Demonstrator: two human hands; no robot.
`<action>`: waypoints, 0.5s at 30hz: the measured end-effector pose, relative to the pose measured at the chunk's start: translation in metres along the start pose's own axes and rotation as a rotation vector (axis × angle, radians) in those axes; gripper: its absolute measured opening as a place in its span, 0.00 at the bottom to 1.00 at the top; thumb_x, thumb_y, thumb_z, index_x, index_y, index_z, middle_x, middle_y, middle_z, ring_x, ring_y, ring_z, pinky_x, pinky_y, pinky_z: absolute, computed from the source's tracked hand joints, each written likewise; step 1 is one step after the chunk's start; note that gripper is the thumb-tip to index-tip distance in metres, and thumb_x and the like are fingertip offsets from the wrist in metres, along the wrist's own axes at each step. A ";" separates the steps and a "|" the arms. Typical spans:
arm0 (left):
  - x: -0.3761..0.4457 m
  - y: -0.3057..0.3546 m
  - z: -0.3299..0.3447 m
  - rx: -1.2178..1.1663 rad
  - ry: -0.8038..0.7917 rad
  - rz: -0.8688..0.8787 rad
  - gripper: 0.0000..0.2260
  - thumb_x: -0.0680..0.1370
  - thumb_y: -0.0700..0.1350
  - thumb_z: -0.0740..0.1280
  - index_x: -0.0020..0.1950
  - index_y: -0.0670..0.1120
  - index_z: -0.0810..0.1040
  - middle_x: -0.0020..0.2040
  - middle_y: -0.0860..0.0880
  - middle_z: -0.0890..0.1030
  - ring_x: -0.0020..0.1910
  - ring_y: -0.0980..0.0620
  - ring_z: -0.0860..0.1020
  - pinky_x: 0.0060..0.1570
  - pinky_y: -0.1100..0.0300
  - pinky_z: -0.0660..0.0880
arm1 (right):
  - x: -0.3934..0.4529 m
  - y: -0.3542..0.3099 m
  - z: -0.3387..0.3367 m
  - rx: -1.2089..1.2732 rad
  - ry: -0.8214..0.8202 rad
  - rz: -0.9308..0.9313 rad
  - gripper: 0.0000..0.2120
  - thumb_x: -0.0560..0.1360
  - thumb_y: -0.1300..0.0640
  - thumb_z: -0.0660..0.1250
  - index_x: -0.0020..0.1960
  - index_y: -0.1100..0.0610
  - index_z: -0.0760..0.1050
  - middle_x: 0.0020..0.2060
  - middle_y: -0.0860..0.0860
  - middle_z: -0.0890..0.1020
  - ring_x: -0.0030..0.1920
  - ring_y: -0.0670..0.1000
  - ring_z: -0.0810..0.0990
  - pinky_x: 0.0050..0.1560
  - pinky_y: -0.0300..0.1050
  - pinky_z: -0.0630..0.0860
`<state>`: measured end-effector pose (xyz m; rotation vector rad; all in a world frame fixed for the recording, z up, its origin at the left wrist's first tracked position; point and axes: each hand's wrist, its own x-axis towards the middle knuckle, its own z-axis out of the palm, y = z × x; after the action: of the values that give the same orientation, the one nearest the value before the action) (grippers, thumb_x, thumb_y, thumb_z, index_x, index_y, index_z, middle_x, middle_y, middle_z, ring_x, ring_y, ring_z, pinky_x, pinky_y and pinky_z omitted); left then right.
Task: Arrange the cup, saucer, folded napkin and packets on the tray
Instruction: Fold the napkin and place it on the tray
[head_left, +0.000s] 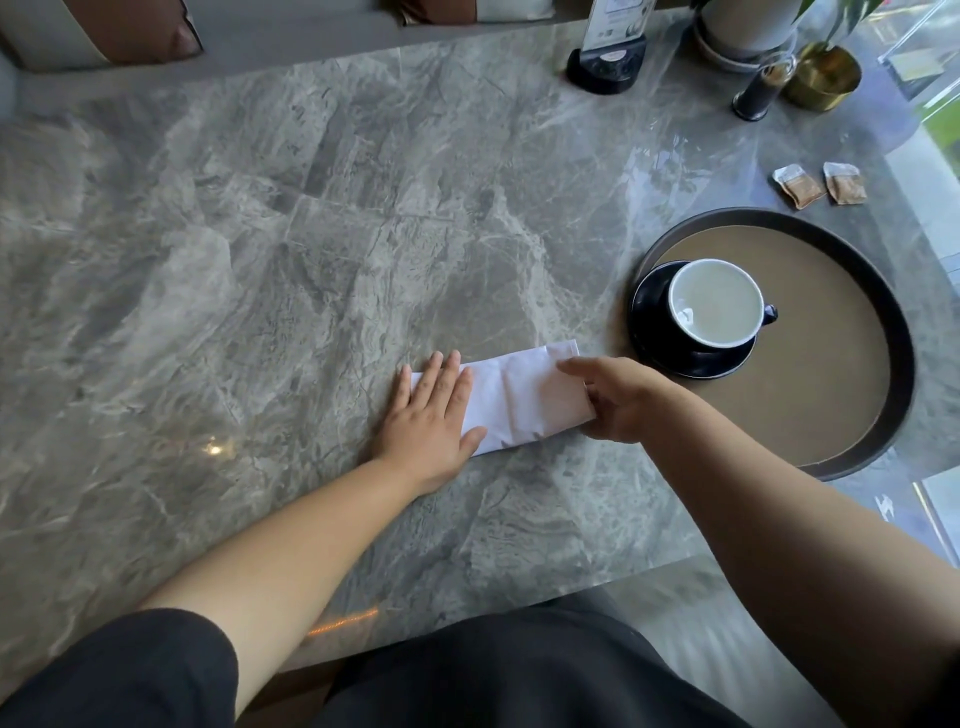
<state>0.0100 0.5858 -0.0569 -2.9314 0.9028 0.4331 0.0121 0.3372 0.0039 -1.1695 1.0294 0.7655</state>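
Observation:
A white folded napkin (519, 397) lies on the grey marble table, just left of the round dark-rimmed tray (831, 405). My left hand (434, 421) rests flat on the napkin's left end, fingers spread. At the napkin's right end my right hand (615, 397) pinches the edge, thumb on top. A dark cup (716, 302) with a white inside stands on a dark saucer (654, 343) at the tray's left side. Two brown packets (797, 185) (845, 182) lie on the table beyond the tray.
At the far right stand a black sign holder (608, 65), a dark glass shaker (761, 91), a gold pot (823, 78) and a white planter (748, 26). The table's near edge runs just in front of my body; its right edge is close behind the tray.

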 end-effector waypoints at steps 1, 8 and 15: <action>0.000 0.000 0.000 0.000 0.000 -0.001 0.35 0.77 0.63 0.40 0.77 0.43 0.42 0.78 0.42 0.44 0.77 0.45 0.40 0.73 0.41 0.39 | 0.000 -0.001 -0.001 0.026 -0.011 0.012 0.12 0.72 0.52 0.71 0.51 0.58 0.78 0.40 0.53 0.81 0.39 0.51 0.80 0.37 0.43 0.76; 0.000 0.000 -0.001 -0.011 -0.013 0.005 0.35 0.77 0.63 0.40 0.76 0.43 0.40 0.78 0.43 0.43 0.76 0.45 0.39 0.73 0.41 0.37 | -0.002 -0.002 -0.003 0.002 -0.003 -0.004 0.14 0.73 0.51 0.70 0.52 0.60 0.77 0.43 0.54 0.81 0.40 0.51 0.80 0.37 0.43 0.75; -0.002 0.005 -0.010 0.014 -0.005 0.002 0.33 0.78 0.61 0.47 0.77 0.43 0.45 0.79 0.44 0.44 0.77 0.44 0.40 0.70 0.37 0.36 | -0.001 0.007 0.005 -0.278 0.209 -0.468 0.08 0.71 0.56 0.68 0.45 0.60 0.76 0.37 0.55 0.78 0.35 0.53 0.74 0.32 0.44 0.68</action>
<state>0.0083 0.5812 -0.0469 -2.9156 0.9047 0.4315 0.0063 0.3440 0.0025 -1.6830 0.7840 0.4258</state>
